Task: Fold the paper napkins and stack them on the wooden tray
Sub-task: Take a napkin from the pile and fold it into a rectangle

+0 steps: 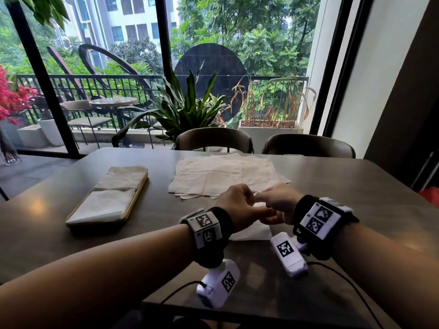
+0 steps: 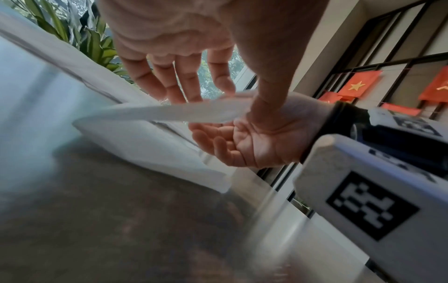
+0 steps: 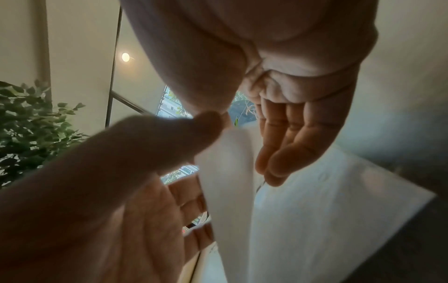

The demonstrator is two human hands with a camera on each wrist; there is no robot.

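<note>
A white paper napkin (image 1: 255, 231) lies on the table near me, one flap (image 2: 169, 113) lifted off it. My left hand (image 1: 237, 206) pinches that raised flap's edge between thumb and fingers. My right hand (image 1: 279, 201) meets it thumb to thumb and pinches the same edge (image 3: 226, 153), its other fingers curled beneath. The wooden tray (image 1: 136, 198) lies to the left and carries two stacks of folded napkins (image 1: 107, 205). A pile of unfolded napkins (image 1: 213, 176) lies spread just beyond my hands.
The grey table (image 1: 344, 198) has two chairs (image 1: 213, 138) at its far side, in front of a window. A glass vase (image 1: 9, 148) stands on the floor at the far left. Camera cables (image 1: 344, 281) trail over the table's near edge.
</note>
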